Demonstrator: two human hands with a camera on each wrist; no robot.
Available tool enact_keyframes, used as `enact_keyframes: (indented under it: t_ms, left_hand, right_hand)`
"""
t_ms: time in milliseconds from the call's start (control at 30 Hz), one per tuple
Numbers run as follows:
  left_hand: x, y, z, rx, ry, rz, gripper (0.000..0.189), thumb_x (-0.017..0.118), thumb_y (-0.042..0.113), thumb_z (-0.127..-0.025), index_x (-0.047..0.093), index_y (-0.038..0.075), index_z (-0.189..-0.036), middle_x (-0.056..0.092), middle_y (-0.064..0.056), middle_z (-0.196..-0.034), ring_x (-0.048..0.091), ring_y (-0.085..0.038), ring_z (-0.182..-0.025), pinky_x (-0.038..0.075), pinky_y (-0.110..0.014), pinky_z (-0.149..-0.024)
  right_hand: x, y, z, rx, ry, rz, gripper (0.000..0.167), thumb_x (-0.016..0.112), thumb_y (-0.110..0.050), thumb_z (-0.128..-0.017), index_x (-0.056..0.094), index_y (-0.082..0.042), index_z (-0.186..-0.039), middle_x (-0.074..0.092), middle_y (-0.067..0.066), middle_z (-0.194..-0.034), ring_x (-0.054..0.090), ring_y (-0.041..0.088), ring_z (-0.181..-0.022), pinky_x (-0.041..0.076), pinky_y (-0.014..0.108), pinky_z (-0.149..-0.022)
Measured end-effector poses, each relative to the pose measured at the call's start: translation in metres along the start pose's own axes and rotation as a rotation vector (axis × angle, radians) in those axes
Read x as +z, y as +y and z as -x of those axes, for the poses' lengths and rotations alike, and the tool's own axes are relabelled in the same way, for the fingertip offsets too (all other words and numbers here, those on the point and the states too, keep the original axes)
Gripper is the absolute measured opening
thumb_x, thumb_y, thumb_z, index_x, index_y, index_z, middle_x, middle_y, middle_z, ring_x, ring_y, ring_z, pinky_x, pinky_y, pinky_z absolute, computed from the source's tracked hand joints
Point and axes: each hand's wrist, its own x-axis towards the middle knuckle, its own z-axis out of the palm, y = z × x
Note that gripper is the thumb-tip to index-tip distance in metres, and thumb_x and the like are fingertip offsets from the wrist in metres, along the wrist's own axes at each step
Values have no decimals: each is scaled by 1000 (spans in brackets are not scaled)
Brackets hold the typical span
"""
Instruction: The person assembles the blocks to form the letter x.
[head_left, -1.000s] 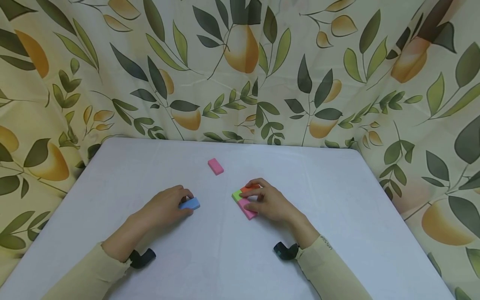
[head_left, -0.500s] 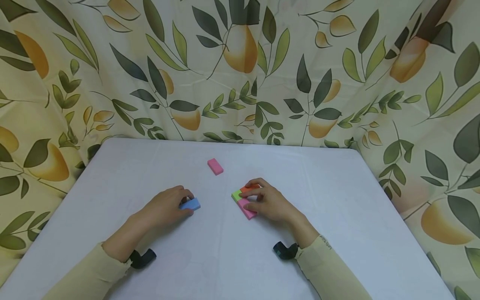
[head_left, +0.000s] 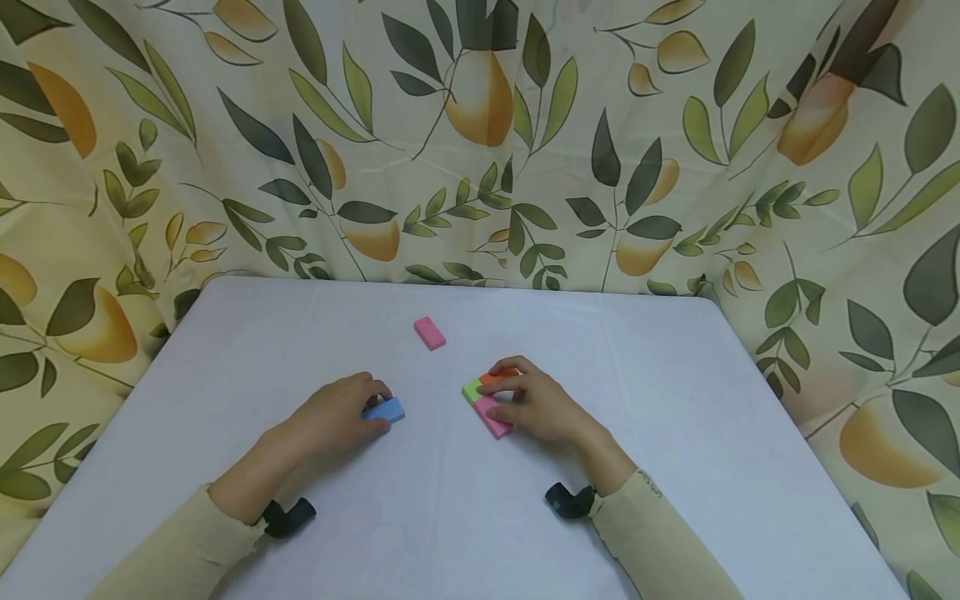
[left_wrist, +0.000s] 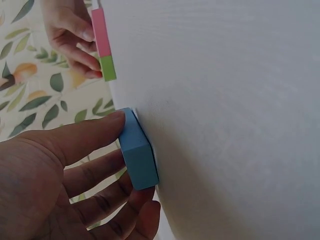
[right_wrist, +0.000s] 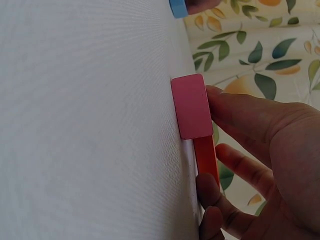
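My left hand point(head_left: 333, 417) pinches a blue block point(head_left: 388, 409) between thumb and fingertips, low over the table at centre left. In the left wrist view the blue block point(left_wrist: 135, 147) is tilted, with the thumb on its upper face. Over a flat cluster of blocks to the right lies my right hand point(head_left: 547, 408), its fingers bent. This cluster holds a pink block point(head_left: 492, 423), a green block point(head_left: 471, 391) and an orange block point(head_left: 492, 378), set against each other. The right thumb touches the pink block point(right_wrist: 192, 107); other fingertips curl by the orange block point(right_wrist: 206, 160). Those fingers partly hide the cluster.
A loose pink block point(head_left: 430, 333) lies farther back on the white table point(head_left: 420, 517). A leaf-and-fruit patterned curtain point(head_left: 480, 208) hangs behind the table and at its sides. Small black cameras point(head_left: 291, 518) sit on both wrists.
My left hand has shifted slightly to the right with the blue block. My right hand and the cluster under it stay put.
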Motion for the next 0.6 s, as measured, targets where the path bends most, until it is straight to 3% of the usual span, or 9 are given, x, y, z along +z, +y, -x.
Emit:
enact_keyframes:
  t_ms: [600]
  left_hand:
    - [2, 4, -3, 3, -5, -8, 34, 81, 22, -90, 71, 9, -119, 64, 0, -99, 60, -16, -90, 55, -41, -86]
  right_hand:
    - [2, 3, -2, 6, 14, 6, 30, 79, -29, -92, 77, -33, -122, 48, -10, -148, 55, 17, -110, 46, 36, -92]
